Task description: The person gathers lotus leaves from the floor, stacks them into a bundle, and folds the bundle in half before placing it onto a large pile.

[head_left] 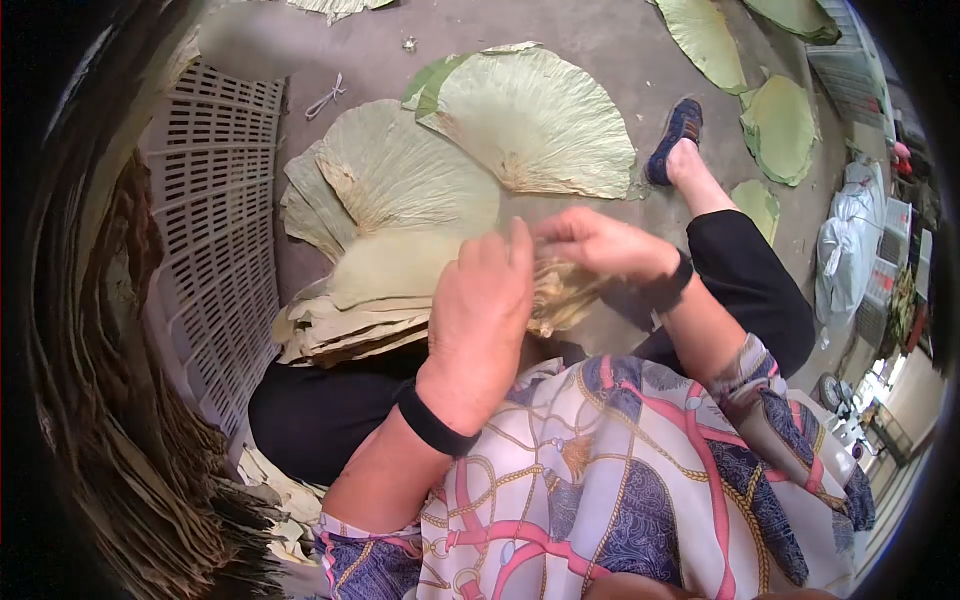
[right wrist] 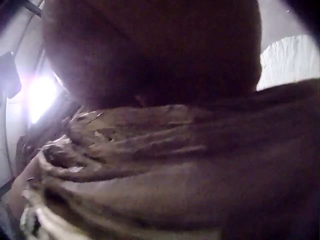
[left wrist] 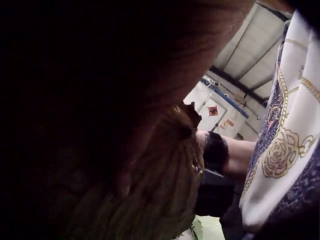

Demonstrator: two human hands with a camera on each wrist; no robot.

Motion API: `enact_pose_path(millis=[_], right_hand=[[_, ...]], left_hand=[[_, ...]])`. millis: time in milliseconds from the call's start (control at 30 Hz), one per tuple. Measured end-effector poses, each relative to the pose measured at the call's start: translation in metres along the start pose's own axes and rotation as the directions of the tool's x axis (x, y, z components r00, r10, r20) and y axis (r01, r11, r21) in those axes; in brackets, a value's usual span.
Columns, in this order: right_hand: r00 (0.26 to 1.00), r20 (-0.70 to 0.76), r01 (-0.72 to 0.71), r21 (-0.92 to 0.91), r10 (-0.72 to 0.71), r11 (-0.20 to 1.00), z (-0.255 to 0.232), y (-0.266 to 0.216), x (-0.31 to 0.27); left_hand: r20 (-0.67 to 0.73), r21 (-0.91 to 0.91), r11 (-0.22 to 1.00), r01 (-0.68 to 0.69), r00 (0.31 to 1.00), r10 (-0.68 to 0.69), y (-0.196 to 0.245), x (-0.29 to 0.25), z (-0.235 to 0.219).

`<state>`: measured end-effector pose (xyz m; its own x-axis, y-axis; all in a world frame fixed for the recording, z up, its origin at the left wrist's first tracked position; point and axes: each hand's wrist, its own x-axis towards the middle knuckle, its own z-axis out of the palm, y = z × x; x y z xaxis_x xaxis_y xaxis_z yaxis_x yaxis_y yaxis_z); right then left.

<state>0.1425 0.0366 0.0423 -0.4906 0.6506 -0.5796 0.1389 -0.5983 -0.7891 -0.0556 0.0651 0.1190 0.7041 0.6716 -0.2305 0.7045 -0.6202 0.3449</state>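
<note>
Leaf stack [head_left: 350, 325], one, lies beneath left hand [head_left: 475, 305] and right hand [head_left: 612, 245]; I can't tell either grip. One slatted plastic crate [head_left: 222, 185] stands alongside, contents unclear.

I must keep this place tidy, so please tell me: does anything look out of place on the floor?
A white string lies loose on the floor near the crate, and a small scrap lies nearby. Both look stray among the large leaves.

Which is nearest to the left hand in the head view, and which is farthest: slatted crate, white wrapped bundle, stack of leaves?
1. Stack of leaves: right by the left hand, above the left leg.
2. Slatted crate: on the person's left.
3. White wrapped bundle: far right.
</note>
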Motion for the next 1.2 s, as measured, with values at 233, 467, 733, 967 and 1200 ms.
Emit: enact_pose_path(millis=[233,467,733,967,1200], right_hand=[[0.993,0.113,-0.082,0.421,0.038,0.903,0.008,-0.002,-0.023],[0.989,0.016,-0.145,0.108,0.144,0.984,-0.032,0.028,0.024],[0.764,-0.581,-0.394,-0.765,-0.282,0.508,-0.041,0.126,0.12],[0.768,-0.598,-0.506,-0.786,-0.229,0.355,-0.038,0.143,0.134],[0.78,-0.529,-0.372,-0.822,-0.336,0.432,-0.05,0.134,0.119]], left_hand=[[-0.009,-0.156,0.982,-0.106,0.994,0.106,-0.001,-0.006,0.002],[0.13,-0.199,0.969,-0.149,0.976,0.177,0.003,-0.007,0.014],[0.3,-0.091,0.991,-0.095,0.947,0.118,0.005,-0.009,0.023],[0.3,-0.078,0.993,-0.089,0.948,0.108,0.004,-0.006,0.021],[0.227,-0.172,0.983,-0.071,0.968,0.11,0.0,-0.007,0.017]])
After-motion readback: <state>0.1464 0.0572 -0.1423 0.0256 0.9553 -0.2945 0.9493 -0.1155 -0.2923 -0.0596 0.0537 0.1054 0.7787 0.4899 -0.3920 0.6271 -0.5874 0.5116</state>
